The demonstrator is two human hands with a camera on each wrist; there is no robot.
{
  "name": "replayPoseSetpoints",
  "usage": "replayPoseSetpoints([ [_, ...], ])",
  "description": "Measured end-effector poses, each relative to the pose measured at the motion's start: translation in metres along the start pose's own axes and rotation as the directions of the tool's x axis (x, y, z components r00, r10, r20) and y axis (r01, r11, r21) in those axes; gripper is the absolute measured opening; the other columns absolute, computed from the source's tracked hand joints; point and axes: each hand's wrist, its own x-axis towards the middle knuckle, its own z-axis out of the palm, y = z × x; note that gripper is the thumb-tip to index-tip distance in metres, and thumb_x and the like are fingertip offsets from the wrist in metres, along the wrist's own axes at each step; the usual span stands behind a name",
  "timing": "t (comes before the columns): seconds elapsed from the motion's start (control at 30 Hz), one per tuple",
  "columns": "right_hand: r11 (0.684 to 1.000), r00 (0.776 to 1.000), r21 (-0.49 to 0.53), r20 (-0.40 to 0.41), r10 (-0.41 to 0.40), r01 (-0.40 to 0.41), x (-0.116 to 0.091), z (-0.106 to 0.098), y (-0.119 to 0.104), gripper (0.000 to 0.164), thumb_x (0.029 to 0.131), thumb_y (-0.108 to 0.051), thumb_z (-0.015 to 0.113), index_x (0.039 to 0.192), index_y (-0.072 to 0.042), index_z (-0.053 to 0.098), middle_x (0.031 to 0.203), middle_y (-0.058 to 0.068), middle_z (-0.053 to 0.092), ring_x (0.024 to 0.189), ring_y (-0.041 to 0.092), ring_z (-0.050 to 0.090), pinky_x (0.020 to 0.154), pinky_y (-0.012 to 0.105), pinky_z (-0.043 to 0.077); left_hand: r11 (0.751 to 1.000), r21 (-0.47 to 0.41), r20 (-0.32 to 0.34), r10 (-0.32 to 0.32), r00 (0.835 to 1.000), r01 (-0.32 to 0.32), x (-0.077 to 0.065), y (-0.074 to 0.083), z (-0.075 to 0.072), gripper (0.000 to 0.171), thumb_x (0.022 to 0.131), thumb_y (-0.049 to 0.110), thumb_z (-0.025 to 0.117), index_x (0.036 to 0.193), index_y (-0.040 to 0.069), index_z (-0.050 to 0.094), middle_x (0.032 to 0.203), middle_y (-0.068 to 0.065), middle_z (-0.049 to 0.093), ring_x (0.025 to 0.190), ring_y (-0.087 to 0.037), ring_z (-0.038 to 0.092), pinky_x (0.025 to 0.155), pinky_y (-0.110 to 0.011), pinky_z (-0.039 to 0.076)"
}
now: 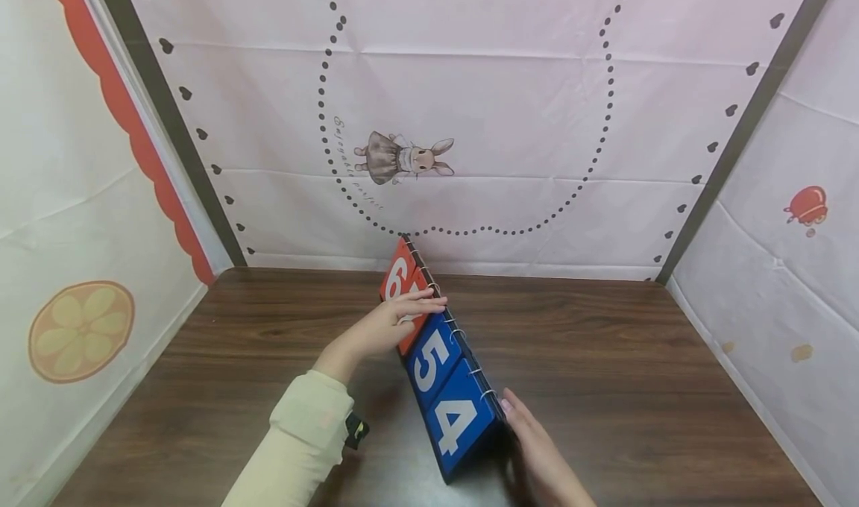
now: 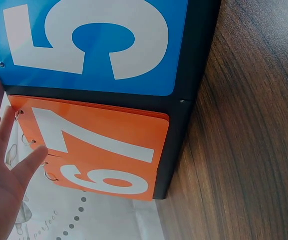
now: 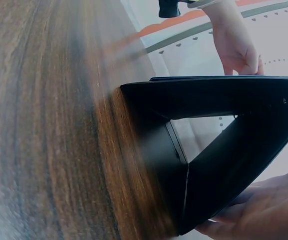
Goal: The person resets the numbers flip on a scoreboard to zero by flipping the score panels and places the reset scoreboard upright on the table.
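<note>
A tent-shaped flip scoreboard (image 1: 443,388) stands lengthwise on the table, its ringed spine uppermost. It shows blue cards 5 and 4 at the near end and orange-red cards 6 and 7 (image 2: 109,137) at the far end. My left hand (image 1: 385,324) reaches over the red cards, fingers extended across the spine and thumb spread near the rings (image 2: 28,142). At the near end my right hand (image 1: 543,455) lies along the outside of the back panel, fingers fairly straight and touching it. The right wrist view looks into the hollow black frame (image 3: 223,145) from its end.
The dark wooden table (image 1: 617,358) extends around the scoreboard. White printed cloth walls (image 1: 510,119) enclose its back and sides, with a rabbit figure (image 1: 403,158) on the back one. A dark strap piece (image 1: 356,430) sits at my left wrist.
</note>
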Motion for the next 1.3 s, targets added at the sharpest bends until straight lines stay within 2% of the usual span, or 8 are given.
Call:
replayPoseSetpoints([
  [0.4, 0.997, 0.998, -0.065, 0.054, 0.036, -0.033, -0.004, -0.003, -0.013, 0.089, 0.090, -0.067, 0.018, 0.146, 0.002, 0.014, 0.149, 0.026, 0.013, 0.133, 0.049, 0.006, 0.101, 0.067, 0.002, 1.000, 0.000, -0.006, 0.005, 1.000, -0.005, -0.001, 0.000, 0.000, 0.044, 0.092, 0.006, 0.047, 0.130, 0.027, 0.055, 0.145, 0.009, 0.035, 0.135, -0.019, 0.026, 0.095, -0.055, 0.038],
  [0.7, 0.999, 1.000, -0.038, -0.006, 0.005, -0.006, -0.010, -0.003, -0.026, 0.079, 0.092, -0.062, 0.029, 0.148, -0.008, 0.014, 0.152, 0.021, 0.009, 0.134, 0.048, 0.007, 0.101, 0.068, 0.005, 1.000, -0.010, -0.002, 0.008, 1.000, -0.008, -0.001, 0.001, -0.001, 0.045, 0.092, 0.005, 0.047, 0.130, 0.028, 0.055, 0.145, 0.009, 0.035, 0.135, -0.019, 0.025, 0.095, -0.055, 0.038],
  [0.93, 0.977, 0.984, 0.181, -0.152, -0.090, 0.117, -0.011, -0.006, -0.028, 0.070, 0.093, -0.047, 0.047, 0.145, -0.010, 0.018, 0.149, 0.016, 0.020, 0.131, 0.041, 0.026, 0.104, 0.058, 0.021, 1.000, -0.017, -0.003, 0.002, 1.000, -0.003, -0.001, 0.000, 0.000, 0.045, 0.092, 0.006, 0.047, 0.130, 0.028, 0.055, 0.145, 0.010, 0.034, 0.135, -0.018, 0.025, 0.093, -0.052, 0.041],
  [1.03, 0.930, 0.969, 0.337, -0.237, -0.071, 0.150, -0.010, -0.010, -0.029, 0.069, 0.093, -0.041, 0.052, 0.145, -0.013, 0.018, 0.148, 0.011, 0.022, 0.130, 0.033, 0.032, 0.106, 0.049, 0.025, 1.000, -0.027, -0.003, 0.010, 1.000, -0.010, -0.001, 0.000, 0.000, 0.045, 0.092, 0.005, 0.047, 0.130, 0.027, 0.055, 0.145, 0.009, 0.035, 0.135, -0.017, 0.025, 0.093, -0.053, 0.041],
  [1.07, 0.899, 0.963, 0.406, -0.264, -0.057, 0.164, -0.010, -0.012, -0.029, 0.067, 0.093, -0.038, 0.054, 0.144, -0.015, 0.019, 0.147, 0.009, 0.024, 0.129, 0.029, 0.034, 0.106, 0.044, 0.028, 0.999, -0.030, -0.003, 0.012, 1.000, -0.012, -0.001, 0.000, 0.000, 0.045, 0.092, 0.005, 0.046, 0.130, 0.027, 0.055, 0.145, 0.009, 0.035, 0.135, -0.017, 0.025, 0.094, -0.053, 0.040],
  [1.2, 0.724, 0.943, 0.657, -0.332, 0.028, 0.210, -0.009, -0.020, -0.031, 0.070, 0.093, -0.025, 0.057, 0.146, -0.020, 0.013, 0.145, 0.009, 0.023, 0.125, 0.018, 0.040, 0.100, 0.026, 0.036, 0.999, -0.038, -0.003, 0.024, 1.000, -0.024, -0.001, -0.001, 0.000, 0.045, 0.092, 0.005, 0.046, 0.131, 0.025, 0.054, 0.145, 0.008, 0.034, 0.135, -0.017, 0.025, 0.093, -0.053, 0.041],
  [1.27, 0.623, 0.941, 0.749, -0.334, 0.058, 0.227, -0.010, -0.022, -0.032, 0.067, 0.092, -0.019, 0.058, 0.145, -0.019, 0.017, 0.140, 0.009, 0.029, 0.119, 0.015, 0.045, 0.096, 0.022, 0.040, 0.999, -0.037, -0.003, 0.030, 1.000, -0.030, -0.001, -0.002, 0.000, 0.045, 0.092, 0.005, 0.046, 0.131, 0.024, 0.054, 0.145, 0.008, 0.034, 0.135, -0.017, 0.025, 0.093, -0.052, 0.042],
  [1.3, 0.590, 0.944, 0.776, -0.323, 0.067, 0.223, -0.010, -0.023, -0.033, 0.066, 0.092, -0.017, 0.058, 0.144, -0.019, 0.018, 0.138, 0.008, 0.034, 0.116, 0.014, 0.048, 0.094, 0.022, 0.041, 0.999, -0.038, -0.004, 0.031, 1.000, -0.031, -0.001, -0.002, 0.000, 0.045, 0.092, 0.004, 0.046, 0.131, 0.024, 0.054, 0.145, 0.008, 0.034, 0.135, -0.017, 0.025, 0.093, -0.051, 0.042],
])
